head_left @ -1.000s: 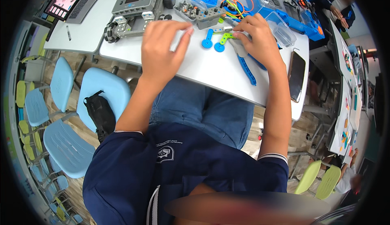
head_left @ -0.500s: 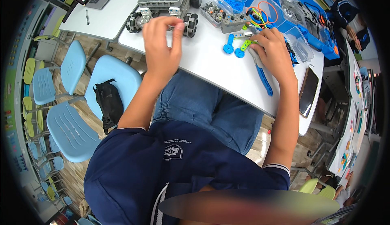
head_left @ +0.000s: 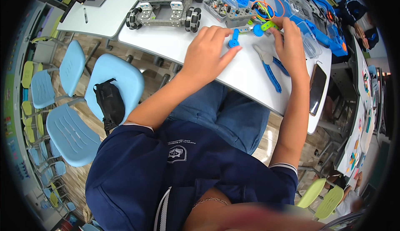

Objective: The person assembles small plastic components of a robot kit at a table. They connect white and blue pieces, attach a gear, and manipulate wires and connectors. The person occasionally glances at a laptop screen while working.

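In my right hand, thumb and fingers pinch a lime-green beam with a small blue gear at its left end. My left hand reaches over the white table, thumb and fingers apart around a blue arm with a toothed round end; I cannot tell whether a fingertip touches it. Below my right hand lie pliers with blue handles and jaws parted. A grey pitted block stands just beyond the blue arm.
A grey wheeled robot stands at the back left. Clear boxes of small parts, orange and yellow loops and a blue case line the back right. A phone lies by the right edge. Blue chairs stand left.
My left hand has moved right, from before the robot to the blue arm. My right hand has shifted the green beam and gear up and to the right, off the pliers' side.
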